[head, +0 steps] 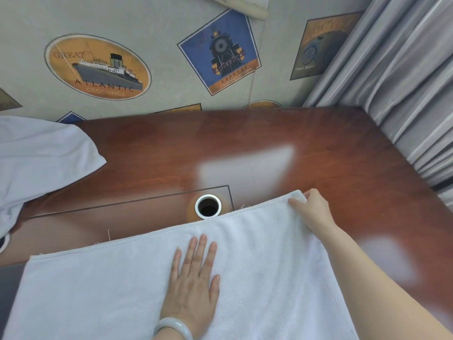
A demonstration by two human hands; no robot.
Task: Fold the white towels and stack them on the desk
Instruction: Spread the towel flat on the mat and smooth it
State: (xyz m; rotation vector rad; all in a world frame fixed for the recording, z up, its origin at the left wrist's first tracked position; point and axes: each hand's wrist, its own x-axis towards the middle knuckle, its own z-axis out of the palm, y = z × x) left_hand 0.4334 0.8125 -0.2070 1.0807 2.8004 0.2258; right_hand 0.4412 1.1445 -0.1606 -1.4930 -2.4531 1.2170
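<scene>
Left hand (193,278) flat on spread towel (110,290); right hand (311,209) pinching its far corner. Folding barely begun; second towel (36,153) unfolded, no stack.

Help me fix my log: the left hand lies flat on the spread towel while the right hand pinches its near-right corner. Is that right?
Not quite. The head view shows the right hand pinching the far-right corner of the towel, not the near one. The left hand does lie flat on it.

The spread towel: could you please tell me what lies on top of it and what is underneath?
The left hand lies flat on the towel; the right hand pinches its far corner. Beneath is the desk; anything else under it is covered.
</scene>
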